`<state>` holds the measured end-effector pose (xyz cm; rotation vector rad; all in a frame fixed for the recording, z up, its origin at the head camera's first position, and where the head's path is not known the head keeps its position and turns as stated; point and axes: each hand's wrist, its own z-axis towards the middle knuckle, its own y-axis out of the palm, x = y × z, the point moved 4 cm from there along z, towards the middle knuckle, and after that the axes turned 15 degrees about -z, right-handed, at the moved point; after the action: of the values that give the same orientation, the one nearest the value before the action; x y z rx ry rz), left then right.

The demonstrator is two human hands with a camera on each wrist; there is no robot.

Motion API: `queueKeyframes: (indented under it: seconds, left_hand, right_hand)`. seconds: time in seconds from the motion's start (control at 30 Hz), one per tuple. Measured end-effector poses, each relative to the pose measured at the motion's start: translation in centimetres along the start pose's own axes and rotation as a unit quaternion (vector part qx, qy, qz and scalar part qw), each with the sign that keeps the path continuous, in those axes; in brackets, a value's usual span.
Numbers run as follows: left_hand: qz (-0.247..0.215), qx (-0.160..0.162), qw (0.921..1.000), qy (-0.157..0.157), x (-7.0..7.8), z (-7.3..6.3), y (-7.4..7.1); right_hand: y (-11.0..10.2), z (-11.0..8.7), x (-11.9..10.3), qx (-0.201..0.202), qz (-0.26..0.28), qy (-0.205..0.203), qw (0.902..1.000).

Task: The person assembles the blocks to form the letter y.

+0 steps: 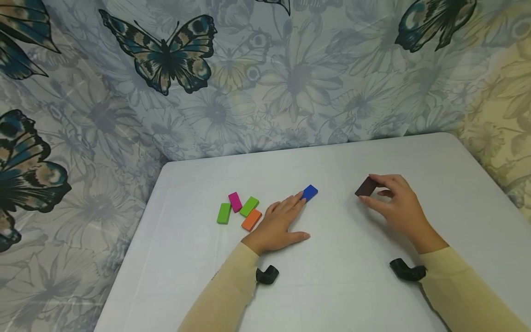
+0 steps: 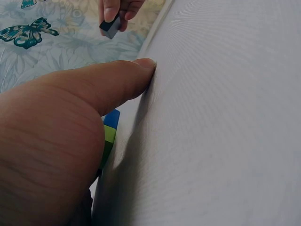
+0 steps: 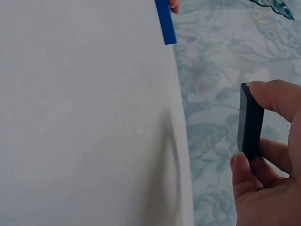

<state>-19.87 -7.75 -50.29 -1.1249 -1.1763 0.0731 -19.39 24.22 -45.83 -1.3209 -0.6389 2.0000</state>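
My right hand [image 1: 400, 205] pinches a dark brown rectangular block [image 1: 366, 186] between thumb and fingers, held up off the table; the right wrist view shows this dark block [image 3: 250, 121] gripped at its two ends. My left hand [image 1: 279, 226] lies flat on the table with its fingers stretched out, the fingertips touching the near end of a blue block [image 1: 309, 192]. Left of that hand lie an orange block [image 1: 251, 220], a magenta block [image 1: 234, 202] and two green blocks, one [image 1: 224, 213] farther left and one [image 1: 249, 206] above the orange.
Everything lies on a white table [image 1: 332, 286] with rounded corners. Behind it hangs a cloth [image 1: 298, 83] printed with flowers and butterflies. Dark curved pieces, one at the left wrist [image 1: 267, 275] and one at the right wrist [image 1: 408, 270], stick out from the beige sleeves.
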Motion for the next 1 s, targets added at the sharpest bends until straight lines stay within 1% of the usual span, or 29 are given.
queueKeyframes:
  seconds: [0.3,0.5,0.73,1.0]
  left_hand:
    - [0.004,0.000,1.0000,-0.004,-0.1,0.0,0.1]
    - [0.006,0.001,1.0000,-0.003,-0.1,0.1,0.1]
    - [0.011,0.002,0.9999,-0.008,-0.1,0.3,0.2]
    - [0.013,0.002,0.9999,-0.010,0.0,0.3,0.1]
  right_hand:
    - [0.5,1.8,-1.3,-0.009,-0.007,0.006,0.9999]
    - [1.0,2.9,-2.2,-0.012,-0.004,0.018,0.9998]
    - [2.0,4.0,-3.2,-0.015,0.008,0.023,0.9996]
    - [3.5,5.3,-4.2,-0.029,0.009,0.034,0.9989]
